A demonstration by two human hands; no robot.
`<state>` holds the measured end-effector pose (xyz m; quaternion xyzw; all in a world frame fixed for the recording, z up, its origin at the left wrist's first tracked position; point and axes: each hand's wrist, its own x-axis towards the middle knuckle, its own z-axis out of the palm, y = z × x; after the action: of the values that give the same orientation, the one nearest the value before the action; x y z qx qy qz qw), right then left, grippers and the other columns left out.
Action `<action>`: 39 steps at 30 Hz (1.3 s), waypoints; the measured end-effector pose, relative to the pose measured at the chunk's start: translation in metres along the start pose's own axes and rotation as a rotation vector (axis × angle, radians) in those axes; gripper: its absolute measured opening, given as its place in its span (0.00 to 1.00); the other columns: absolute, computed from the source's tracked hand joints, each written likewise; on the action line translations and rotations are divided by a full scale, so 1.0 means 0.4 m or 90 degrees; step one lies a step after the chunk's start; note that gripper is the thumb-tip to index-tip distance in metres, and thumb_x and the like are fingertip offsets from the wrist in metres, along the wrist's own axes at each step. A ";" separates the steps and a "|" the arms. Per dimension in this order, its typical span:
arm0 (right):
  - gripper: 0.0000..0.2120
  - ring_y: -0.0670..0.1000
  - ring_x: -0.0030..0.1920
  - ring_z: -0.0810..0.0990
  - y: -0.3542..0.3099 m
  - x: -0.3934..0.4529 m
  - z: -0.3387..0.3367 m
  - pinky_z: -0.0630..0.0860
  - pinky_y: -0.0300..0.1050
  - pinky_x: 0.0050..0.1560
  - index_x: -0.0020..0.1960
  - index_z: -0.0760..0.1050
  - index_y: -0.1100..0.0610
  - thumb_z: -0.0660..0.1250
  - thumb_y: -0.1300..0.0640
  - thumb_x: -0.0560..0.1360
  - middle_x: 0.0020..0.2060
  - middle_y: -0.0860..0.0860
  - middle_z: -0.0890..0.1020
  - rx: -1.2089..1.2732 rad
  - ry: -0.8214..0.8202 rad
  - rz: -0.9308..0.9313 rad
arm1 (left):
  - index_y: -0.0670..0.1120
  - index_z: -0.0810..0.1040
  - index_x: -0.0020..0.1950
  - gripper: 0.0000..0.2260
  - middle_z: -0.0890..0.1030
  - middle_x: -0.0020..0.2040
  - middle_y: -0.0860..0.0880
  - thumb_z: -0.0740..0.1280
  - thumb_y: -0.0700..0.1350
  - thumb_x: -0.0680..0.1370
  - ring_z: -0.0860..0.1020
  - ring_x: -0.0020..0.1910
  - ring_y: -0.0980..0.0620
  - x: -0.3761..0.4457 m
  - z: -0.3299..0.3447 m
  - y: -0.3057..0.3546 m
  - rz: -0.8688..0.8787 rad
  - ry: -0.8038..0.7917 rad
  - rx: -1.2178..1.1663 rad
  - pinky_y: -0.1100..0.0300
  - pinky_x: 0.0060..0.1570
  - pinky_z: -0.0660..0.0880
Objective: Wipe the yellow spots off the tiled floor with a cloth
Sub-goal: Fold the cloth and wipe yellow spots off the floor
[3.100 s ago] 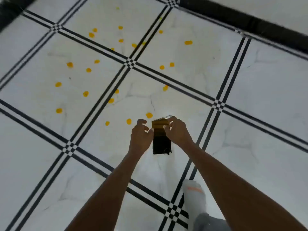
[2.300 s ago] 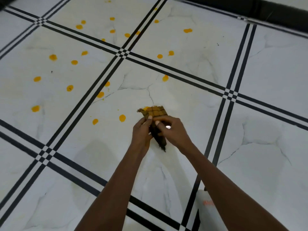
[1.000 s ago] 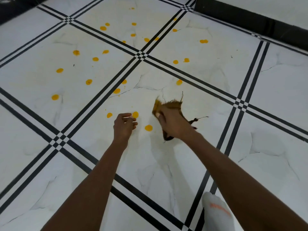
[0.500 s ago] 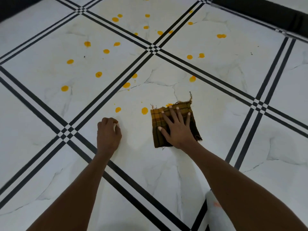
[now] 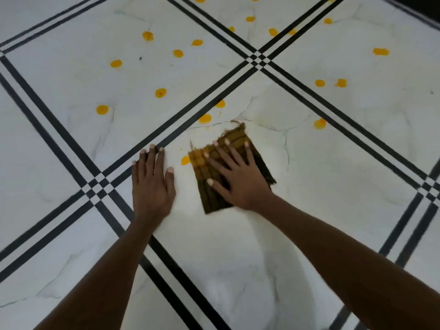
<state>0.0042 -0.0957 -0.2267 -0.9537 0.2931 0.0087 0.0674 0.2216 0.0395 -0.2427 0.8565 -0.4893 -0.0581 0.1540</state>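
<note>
A small brown and yellow checked cloth [image 5: 234,141] lies flat on the white tiled floor [image 5: 333,177]. My right hand [image 5: 238,177] presses down on it with fingers spread. One yellow spot [image 5: 185,160] shows at the cloth's left edge. My left hand [image 5: 152,184] rests flat on the floor to the left, fingers apart and holding nothing. Several more yellow spots dot the tiles beyond, such as a spot [image 5: 205,118] just ahead of the cloth, a spot [image 5: 319,123] to the right and a spot [image 5: 102,109] to the left.
Black double grout lines cross the floor, meeting at a junction [image 5: 96,188] left of my left hand and another junction [image 5: 258,59] farther off. A dark skirting [image 5: 426,8] runs along the top right corner.
The cloth has been spread flat and slid left over a spot under my right palm. My left hand has opened from a fist to a flat palm. The view has come closer to the floor.
</note>
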 end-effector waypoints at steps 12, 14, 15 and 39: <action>0.29 0.60 0.85 0.55 0.011 0.375 -0.033 0.48 0.71 0.81 0.83 0.60 0.45 0.48 0.37 0.85 0.84 0.53 0.60 -0.002 0.047 0.032 | 0.48 0.55 0.86 0.26 0.54 0.87 0.48 0.49 0.51 0.87 0.48 0.86 0.49 0.010 0.004 -0.003 -0.014 0.013 -0.018 0.42 0.84 0.51; 0.29 0.56 0.86 0.49 -0.017 0.264 -0.021 0.44 0.67 0.83 0.85 0.55 0.45 0.49 0.37 0.86 0.85 0.50 0.55 -0.031 0.009 -0.160 | 0.48 0.52 0.86 0.26 0.52 0.87 0.48 0.48 0.51 0.87 0.46 0.86 0.49 0.003 0.001 -0.002 -0.012 0.002 -0.007 0.42 0.84 0.51; 0.30 0.54 0.86 0.46 0.019 0.219 -0.036 0.42 0.64 0.84 0.85 0.52 0.44 0.49 0.36 0.86 0.86 0.49 0.52 -0.031 -0.034 -0.231 | 0.48 0.51 0.86 0.26 0.51 0.87 0.48 0.47 0.51 0.87 0.45 0.86 0.50 0.006 -0.001 -0.001 -0.008 -0.006 -0.001 0.42 0.84 0.51; 0.30 0.58 0.85 0.53 -0.060 0.205 -0.027 0.51 0.70 0.80 0.83 0.60 0.44 0.51 0.35 0.84 0.85 0.52 0.58 0.029 0.051 -0.004 | 0.45 0.53 0.86 0.27 0.52 0.87 0.47 0.47 0.52 0.87 0.46 0.86 0.49 0.012 -0.006 0.000 -0.023 -0.030 -0.009 0.43 0.84 0.49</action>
<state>0.0854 -0.1234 -0.2178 -0.9524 0.2925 -0.0366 0.0774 0.2249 0.0358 -0.2401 0.8624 -0.4768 -0.0846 0.1474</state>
